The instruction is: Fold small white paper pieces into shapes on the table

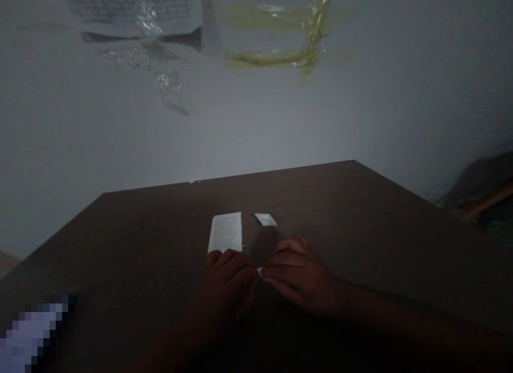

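A small white piece of paper (259, 272) shows between the fingertips of my two hands, mostly covered by them. My left hand (230, 279) is closed, its fingers curled and pressed against one side of that piece. From the other side my right hand (300, 277) pinches it, fingers bent together. Just beyond my left knuckles lies a white printed sheet (226, 231), its near edge hidden behind that hand. Past my right hand rests a little pale, slanted piece (265, 219) that looks like folded paper or a small packet.
The dark brown table (312, 196) meets a grey wall (260, 122) with taped paper and yellowed tape marks. A blurred-out bright object (34, 327) sits at the lower left. A white scrap (194, 181) lies at the back edge. Dark items (489, 196) are at the far right.
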Action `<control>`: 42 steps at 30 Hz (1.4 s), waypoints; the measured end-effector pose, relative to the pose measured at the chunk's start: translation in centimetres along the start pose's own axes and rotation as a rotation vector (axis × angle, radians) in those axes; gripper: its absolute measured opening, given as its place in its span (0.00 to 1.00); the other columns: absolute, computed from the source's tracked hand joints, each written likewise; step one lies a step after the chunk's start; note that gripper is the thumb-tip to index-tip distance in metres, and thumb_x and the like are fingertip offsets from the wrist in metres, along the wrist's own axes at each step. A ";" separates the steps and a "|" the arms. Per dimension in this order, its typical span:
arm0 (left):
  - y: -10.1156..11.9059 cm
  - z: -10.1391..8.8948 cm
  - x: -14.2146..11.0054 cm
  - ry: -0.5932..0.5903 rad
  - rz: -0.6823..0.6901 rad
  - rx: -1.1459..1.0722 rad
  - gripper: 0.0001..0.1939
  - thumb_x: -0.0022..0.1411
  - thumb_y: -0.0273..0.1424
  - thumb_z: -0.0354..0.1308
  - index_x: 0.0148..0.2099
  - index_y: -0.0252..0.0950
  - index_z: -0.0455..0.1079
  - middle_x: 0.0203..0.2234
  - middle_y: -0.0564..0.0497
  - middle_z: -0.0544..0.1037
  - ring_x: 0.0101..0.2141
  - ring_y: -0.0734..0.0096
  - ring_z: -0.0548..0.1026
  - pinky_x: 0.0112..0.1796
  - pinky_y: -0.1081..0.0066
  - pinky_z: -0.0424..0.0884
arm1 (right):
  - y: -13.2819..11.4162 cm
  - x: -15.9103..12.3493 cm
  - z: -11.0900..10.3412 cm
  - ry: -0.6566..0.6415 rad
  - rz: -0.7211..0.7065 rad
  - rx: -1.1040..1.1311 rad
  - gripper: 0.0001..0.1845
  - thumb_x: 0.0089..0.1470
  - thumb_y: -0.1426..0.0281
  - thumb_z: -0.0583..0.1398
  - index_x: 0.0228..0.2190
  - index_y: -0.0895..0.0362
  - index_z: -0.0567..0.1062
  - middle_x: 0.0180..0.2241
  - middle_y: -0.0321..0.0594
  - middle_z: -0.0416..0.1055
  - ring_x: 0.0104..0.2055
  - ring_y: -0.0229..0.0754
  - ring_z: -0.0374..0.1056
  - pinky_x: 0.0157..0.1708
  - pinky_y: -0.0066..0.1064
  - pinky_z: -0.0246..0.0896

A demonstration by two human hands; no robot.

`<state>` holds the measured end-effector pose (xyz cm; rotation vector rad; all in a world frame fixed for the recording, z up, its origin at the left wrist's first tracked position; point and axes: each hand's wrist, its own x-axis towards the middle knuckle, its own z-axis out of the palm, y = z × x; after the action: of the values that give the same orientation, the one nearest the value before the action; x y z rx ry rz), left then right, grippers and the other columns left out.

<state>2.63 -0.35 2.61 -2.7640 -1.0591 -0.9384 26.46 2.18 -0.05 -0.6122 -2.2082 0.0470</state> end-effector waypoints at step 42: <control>0.1 0.3 -1.5 -0.090 -0.021 0.264 0.09 0.73 0.21 0.57 0.42 0.39 0.75 0.37 0.52 0.84 0.40 0.57 0.80 0.44 0.58 0.71 | 1.7 0.1 -0.6 -0.048 0.256 -0.180 0.08 0.55 0.79 0.62 0.33 0.54 0.71 0.37 0.41 0.77 0.42 0.50 0.69 0.44 0.44 0.63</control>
<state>1.98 -1.24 1.60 -2.6031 -1.1345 -0.6283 27.60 3.63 0.02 -1.0008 -2.1827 -0.0050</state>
